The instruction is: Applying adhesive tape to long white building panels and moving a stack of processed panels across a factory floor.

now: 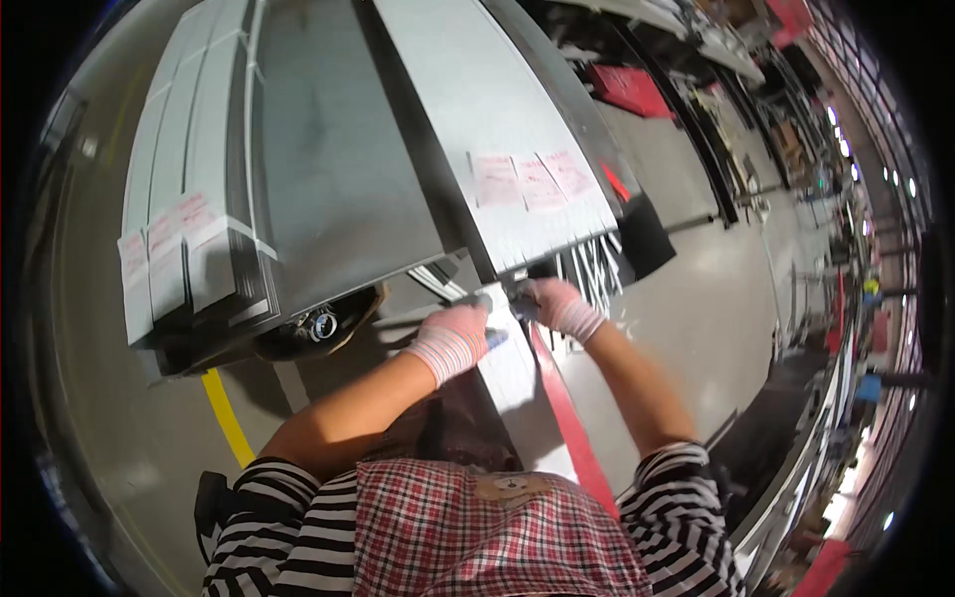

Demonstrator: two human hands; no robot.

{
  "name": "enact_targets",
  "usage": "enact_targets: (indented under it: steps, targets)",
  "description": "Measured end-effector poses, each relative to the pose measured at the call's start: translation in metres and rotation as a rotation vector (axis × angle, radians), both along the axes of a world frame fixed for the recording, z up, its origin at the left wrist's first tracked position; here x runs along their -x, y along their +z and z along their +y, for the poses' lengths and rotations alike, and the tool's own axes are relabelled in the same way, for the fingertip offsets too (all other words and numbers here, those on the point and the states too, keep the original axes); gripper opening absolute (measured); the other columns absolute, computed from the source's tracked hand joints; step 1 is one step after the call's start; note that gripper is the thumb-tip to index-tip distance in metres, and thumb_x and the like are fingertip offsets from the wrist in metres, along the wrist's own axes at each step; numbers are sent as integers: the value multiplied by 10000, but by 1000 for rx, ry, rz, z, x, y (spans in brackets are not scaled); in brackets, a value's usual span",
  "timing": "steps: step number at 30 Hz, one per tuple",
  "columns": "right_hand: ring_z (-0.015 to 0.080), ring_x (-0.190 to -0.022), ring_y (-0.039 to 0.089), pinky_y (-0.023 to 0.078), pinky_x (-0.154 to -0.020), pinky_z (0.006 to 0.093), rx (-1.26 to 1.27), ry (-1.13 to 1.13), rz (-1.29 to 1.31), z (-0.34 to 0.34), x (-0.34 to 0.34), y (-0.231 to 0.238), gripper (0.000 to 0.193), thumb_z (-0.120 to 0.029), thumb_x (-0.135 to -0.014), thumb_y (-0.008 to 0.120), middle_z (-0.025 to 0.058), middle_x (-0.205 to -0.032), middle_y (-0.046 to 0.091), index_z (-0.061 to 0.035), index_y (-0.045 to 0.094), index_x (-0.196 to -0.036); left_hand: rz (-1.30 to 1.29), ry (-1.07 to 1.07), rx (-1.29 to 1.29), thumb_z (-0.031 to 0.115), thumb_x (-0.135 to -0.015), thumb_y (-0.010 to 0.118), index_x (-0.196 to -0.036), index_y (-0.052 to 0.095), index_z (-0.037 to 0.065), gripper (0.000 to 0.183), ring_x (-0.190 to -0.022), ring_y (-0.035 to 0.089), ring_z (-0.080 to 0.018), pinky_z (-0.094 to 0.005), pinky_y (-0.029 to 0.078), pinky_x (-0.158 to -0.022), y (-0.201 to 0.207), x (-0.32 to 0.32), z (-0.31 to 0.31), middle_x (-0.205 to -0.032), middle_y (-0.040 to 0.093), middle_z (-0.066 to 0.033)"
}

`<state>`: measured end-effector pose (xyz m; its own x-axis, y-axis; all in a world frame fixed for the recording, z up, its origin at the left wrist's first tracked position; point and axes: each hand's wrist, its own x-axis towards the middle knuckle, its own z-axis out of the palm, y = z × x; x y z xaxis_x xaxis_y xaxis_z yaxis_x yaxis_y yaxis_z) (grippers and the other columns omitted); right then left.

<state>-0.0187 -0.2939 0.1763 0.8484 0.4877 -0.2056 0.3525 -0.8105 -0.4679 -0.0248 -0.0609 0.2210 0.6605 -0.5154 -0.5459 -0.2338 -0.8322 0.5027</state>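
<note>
- At the near edge of a broad dark grey surface (338, 169), we are working with both hands on a long white panel (527, 398).
- That panel is running from between our hands down to the checked apron (477, 537), its far end lying close to the edge of the dark surface.
- Our left hand (460, 333) is gripping the panel's left side near that far end, its fingers bent in narrow.
- Our right hand (559, 306) is bending its fingers just beside the panel's right edge; we are unable to tell whether it is gripping it.
- Both hands are wearing pale gloves with striped cuffs (443, 358), below bare forearms and black-and-white striped sleeves (284, 527).
- Along the panel's right side, a red strip (577, 438) is running toward the apron.
- Beyond our hands, a white stack (487, 90) is lying lengthwise, bearing paper labels (537, 181) with red marks near its closer end.
- To the left, a bundle of white panels (174, 129) is sitting on the far side of the dark surface, bound with straps.
- Near our right hand, thin white strips (595, 274) are showing below the stack's end.
- On the floor at left, a yellow line (229, 418) is passing.
</note>
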Motion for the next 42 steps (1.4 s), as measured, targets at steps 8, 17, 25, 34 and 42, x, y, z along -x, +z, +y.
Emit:
enact_targets:
  steps: [8, 17, 25, 34, 42]
  targets:
    - [328, -907, 710, 561, -786, 408, 119, -81, 203, 17, -18, -4, 275, -273, -871, 685, 181, -996, 726, -57, 727, -1037, -468, -504, 247, 411, -891, 612, -965, 697, 186, 252, -982, 645, -217, -424, 531, -769, -48, 38, -35, -990, 670, -18]
    - [206, -823, 665, 540, -679, 287, -982, -1246, -58, -24, 166, 27, 557, -176, -932, 642, 136, -1014, 676, -80, 438, -1441, -610, -500, 454, 422, -883, 589, -907, 690, 174, 269, -936, 658, -242, -442, 534, -779, -94, 34, -29, -960, 670, -28]
    - [197, -1000, 663, 531, -869, 351, -685, -1020, 773, 14, 557, 44, 442, -198, -894, 723, 111, -1070, 720, 33, 624, -1258, -571, -613, 730, 642, -845, 573, -1287, 612, 190, 633, -1151, 588, -316, -501, 420, -1032, -40, 93, -56, -1238, 629, -89]
    - [285, -783, 704, 561, -689, 400, -984, -1206, -443, 19, 629, 204, 221, -212, -913, 662, 205, -933, 711, -45, 722, -1045, -580, -1466, 206, 546, -696, 777, -1548, 308, 204, 1031, -1372, 431, -306, -597, 251, -1138, 0, 317, -143, -1472, 460, -137]
    - [241, -663, 619, 507, -602, 417, -93, -345, -1845, 71, 714, 399, 427, -342, -880, 699, 122, -826, 641, -91, 559, -1197, -612, -1519, 250, 480, -691, 797, -1513, 352, 138, 996, -1297, 502, -301, -476, 366, -1092, 5, 339, -161, -1425, 502, -130]
